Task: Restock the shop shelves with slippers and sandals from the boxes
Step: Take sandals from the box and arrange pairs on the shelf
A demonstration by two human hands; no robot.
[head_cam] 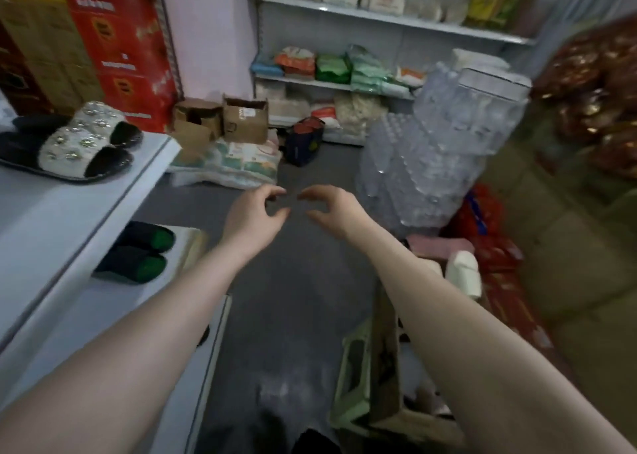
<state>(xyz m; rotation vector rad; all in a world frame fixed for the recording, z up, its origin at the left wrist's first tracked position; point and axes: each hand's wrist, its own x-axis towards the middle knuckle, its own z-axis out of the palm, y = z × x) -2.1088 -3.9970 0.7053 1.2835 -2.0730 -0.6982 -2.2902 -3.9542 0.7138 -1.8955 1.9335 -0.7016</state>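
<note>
A pair of black slippers with white jewelled straps [74, 141] lies on the upper white shelf [69, 212] at the left. One shelf lower sits a dark pair with green insoles [139, 252]. My left hand [253, 214] and my right hand [332, 212] are held out over the grey floor, close together, fingers curled apart, holding nothing. An open cardboard box [386, 367] stands on the floor at the lower right, under my right forearm; its contents are blurred.
Shrink-wrapped packs of water bottles [437, 150] are stacked at the right. Small cardboard boxes [220, 119] rest on sacks by the far wall. White shelves with bagged goods [344, 67] line the back. Red cartons [117, 40] stand at upper left.
</note>
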